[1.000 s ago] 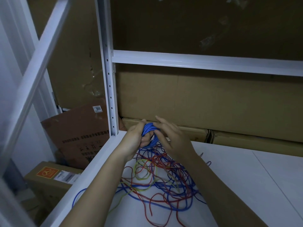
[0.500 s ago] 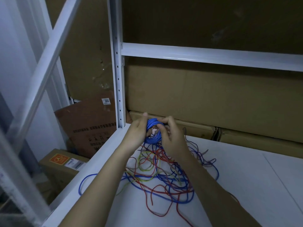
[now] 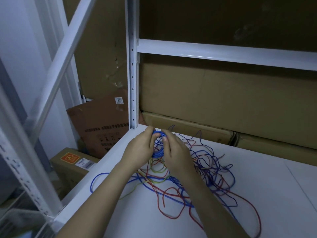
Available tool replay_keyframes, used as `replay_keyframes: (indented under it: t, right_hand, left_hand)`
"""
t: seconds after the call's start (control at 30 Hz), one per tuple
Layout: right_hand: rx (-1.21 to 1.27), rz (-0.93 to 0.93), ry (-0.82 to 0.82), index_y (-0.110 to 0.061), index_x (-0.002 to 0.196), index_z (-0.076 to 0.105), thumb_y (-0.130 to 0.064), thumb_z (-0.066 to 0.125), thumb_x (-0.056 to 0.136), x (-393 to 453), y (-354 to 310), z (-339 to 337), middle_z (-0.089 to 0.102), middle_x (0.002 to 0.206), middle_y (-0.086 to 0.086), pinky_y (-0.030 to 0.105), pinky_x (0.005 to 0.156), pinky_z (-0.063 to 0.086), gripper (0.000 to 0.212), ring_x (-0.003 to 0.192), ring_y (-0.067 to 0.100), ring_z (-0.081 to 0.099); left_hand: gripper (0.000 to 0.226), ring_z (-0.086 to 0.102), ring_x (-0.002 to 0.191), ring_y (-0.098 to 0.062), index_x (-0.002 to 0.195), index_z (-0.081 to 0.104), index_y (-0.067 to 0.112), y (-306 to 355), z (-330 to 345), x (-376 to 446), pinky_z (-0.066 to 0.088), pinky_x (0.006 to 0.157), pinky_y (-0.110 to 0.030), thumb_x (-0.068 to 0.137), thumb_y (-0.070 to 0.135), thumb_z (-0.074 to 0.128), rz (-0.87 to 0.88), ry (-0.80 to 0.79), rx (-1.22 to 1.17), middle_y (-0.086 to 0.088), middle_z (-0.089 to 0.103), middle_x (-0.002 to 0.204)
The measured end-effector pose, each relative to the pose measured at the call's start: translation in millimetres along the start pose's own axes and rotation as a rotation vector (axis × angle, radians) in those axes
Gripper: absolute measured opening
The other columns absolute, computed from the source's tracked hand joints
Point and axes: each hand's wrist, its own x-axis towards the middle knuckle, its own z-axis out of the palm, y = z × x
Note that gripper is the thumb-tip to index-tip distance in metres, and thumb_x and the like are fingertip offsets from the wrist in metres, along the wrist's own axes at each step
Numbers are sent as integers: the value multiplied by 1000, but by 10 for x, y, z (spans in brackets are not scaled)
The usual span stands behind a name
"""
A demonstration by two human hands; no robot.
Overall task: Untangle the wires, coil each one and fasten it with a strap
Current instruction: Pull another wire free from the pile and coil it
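A small coil of blue wire (image 3: pixel 158 152) is held upright above the white shelf (image 3: pixel 257 177), near its back left corner. My left hand (image 3: pixel 139 150) grips the coil's left side, thumb on top. My right hand (image 3: pixel 176 152) pinches the coil's right side, thumb on the rim. Under and behind the hands lies a loose tangle of blue, red and yellow-green wires (image 3: pixel 197 179) spread over the shelf. One blue loop (image 3: pixel 96 181) hangs past the shelf's left edge. No strap is visible.
A white perforated upright (image 3: pixel 132 83) and a crossbeam (image 3: pixel 223 55) frame the shelf. Large cardboard boxes (image 3: pixel 223 103) stand close behind it. Left of the shelf, lower down, sit a leaning brown carton (image 3: pixel 101 124) and a labelled box (image 3: pixel 72 162).
The view shifted and the hands now sit lower in the frame. The right thumb moved onto the coil's rim. The coil stays held between both hands.
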Motion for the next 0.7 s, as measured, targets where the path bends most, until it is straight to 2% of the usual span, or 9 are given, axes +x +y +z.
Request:
replay_keyframes:
  t: [0.13,0.23,0.3,0.37,0.43,0.5,0.53,0.6,0.7]
  right_hand:
    - [-246,19,-32,-9,132,50,-26,36,103,-80,-66,49,56,123,8,32,89,40,37,112,26,49]
    - [-300,142,-57,-8,134,45,-31,31,103,-171,-112,86,47,135,7,32,96,38,41,121,25,40]
    - [-358,242,-33,-8,135,44,-30,30,104,-257,-153,110,43,139,8,34,98,36,41,123,26,38]
    - [-399,358,13,-10,133,45,-27,29,103,-369,-221,120,49,133,9,36,95,34,39,117,27,42]
    - [-533,457,89,-11,127,52,-26,25,100,-488,-291,105,60,117,7,40,91,33,41,109,28,49]
    - [-660,508,175,-15,114,61,-24,18,93,-600,-348,31,66,100,2,44,97,29,49,103,27,55]
    - [-681,533,182,-18,111,61,-23,17,92,-650,-358,-26,65,96,-2,47,103,22,49,103,23,56]
    - [-639,575,203,-23,106,59,-18,23,96,-768,-333,-178,61,95,-6,45,109,5,38,103,18,53]
    - [-469,564,403,-19,104,62,-15,36,97,-1015,-321,-519,60,94,-6,37,106,8,27,105,19,50]
  left_hand:
    - [28,49,58,-20,88,45,15,-47,-2,3,24,47,-31,102,36,33,62,-29,84,6,46,61]
    - [28,53,66,-27,93,48,11,-66,13,0,26,52,-34,103,33,34,138,-104,84,2,51,69]
    - [25,50,66,-26,94,49,10,-65,39,-27,26,53,-34,103,30,36,190,-146,34,4,48,68]
    - [21,48,64,-23,95,50,10,-40,86,-71,23,53,-34,103,26,38,239,-183,-40,8,45,65]
    - [19,54,69,-27,97,51,11,10,153,-118,29,52,-31,103,24,38,278,-240,-121,-1,55,71]
    - [21,59,76,-29,101,52,11,86,216,-181,41,58,-34,103,25,36,314,-298,-175,-7,61,80]
    - [22,59,76,-30,103,52,12,144,243,-212,43,59,-37,103,26,36,343,-316,-189,-7,61,81]
    - [24,57,71,-28,102,49,13,303,279,-265,41,57,-37,102,31,33,433,-320,-202,-6,60,79]
    - [27,51,64,-25,102,48,14,649,348,-339,33,53,-34,102,35,32,577,-319,-221,-2,55,73]
